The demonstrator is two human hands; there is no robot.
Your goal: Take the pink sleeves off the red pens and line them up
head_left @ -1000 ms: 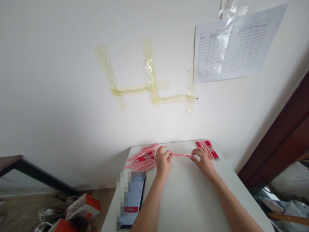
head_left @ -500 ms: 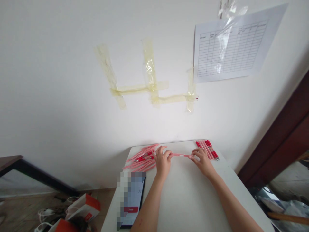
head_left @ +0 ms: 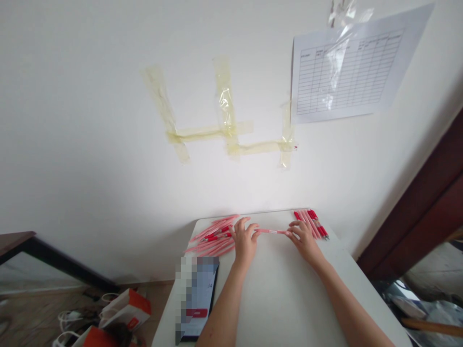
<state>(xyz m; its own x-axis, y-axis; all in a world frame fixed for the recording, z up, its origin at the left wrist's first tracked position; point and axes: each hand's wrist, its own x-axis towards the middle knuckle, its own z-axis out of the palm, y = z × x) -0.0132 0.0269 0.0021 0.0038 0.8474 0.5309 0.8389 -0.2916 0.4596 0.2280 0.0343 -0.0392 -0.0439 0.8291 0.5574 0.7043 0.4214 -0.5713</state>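
Note:
Stretched level between my two hands is a slim pink pen (head_left: 272, 232) with a small white label near its middle. My left hand (head_left: 246, 242) pinches its left end between thumb and fingertips, the other fingers raised. At the right end, the fingertips of my right hand (head_left: 303, 238) are closed on it. Beside my left hand lies a loose pile of pink and red pens (head_left: 213, 236), partly hidden behind that hand. Just beyond my right hand, several red and pink pens (head_left: 311, 223) lie side by side in a row.
A tablet or phone (head_left: 198, 299) lies on the white table (head_left: 282, 299) near my left forearm. The wall behind carries yellowed tape (head_left: 226, 106) and a printed sheet (head_left: 347, 72). Orange-and-white boxes (head_left: 126, 308) and cables sit on the floor at left.
The pen and both hands have shifted very slightly right. The pen's white label now shows more fully. Both hands keep their pinch.

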